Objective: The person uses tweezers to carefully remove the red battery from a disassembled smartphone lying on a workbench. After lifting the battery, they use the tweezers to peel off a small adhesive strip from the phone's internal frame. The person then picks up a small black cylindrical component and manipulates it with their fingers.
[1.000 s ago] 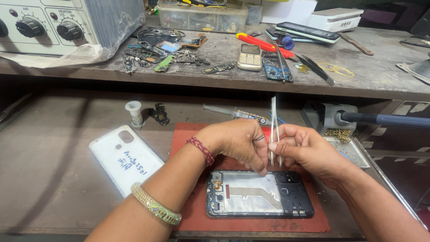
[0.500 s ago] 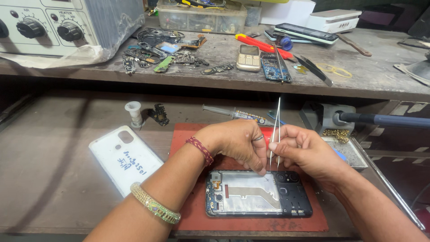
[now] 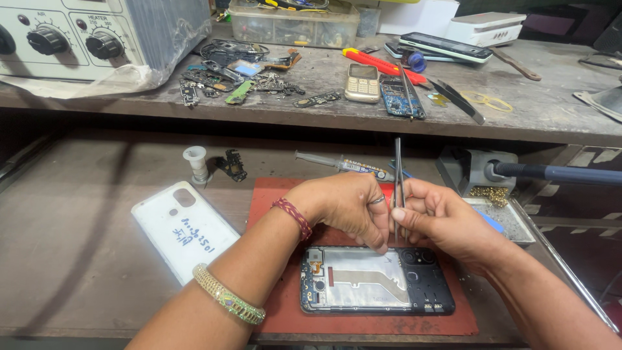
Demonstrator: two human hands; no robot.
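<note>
The right hand pinches slim steel tweezers upright; the left hand, touching it at nine o'clock, presses fingertips onto the opened black phone frame, which lies on a red rubber mat, white back cover at nine o'clock

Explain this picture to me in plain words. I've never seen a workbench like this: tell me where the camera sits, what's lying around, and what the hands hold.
There is no machine doing the work: a person uses two bare hands, and the one camera sits on their head, looking down.

The right hand pinches metal tweezers, held upright; the left hand steadies them. Both hover over an opened phone with its inner frame showing, lying on a red mat.

To the left lie a white back cover and a small white bottle; behind the mat lies a syringe.

The upper shelf holds loose circuit parts, an old keypad phone and a grey box with knobs.
</note>
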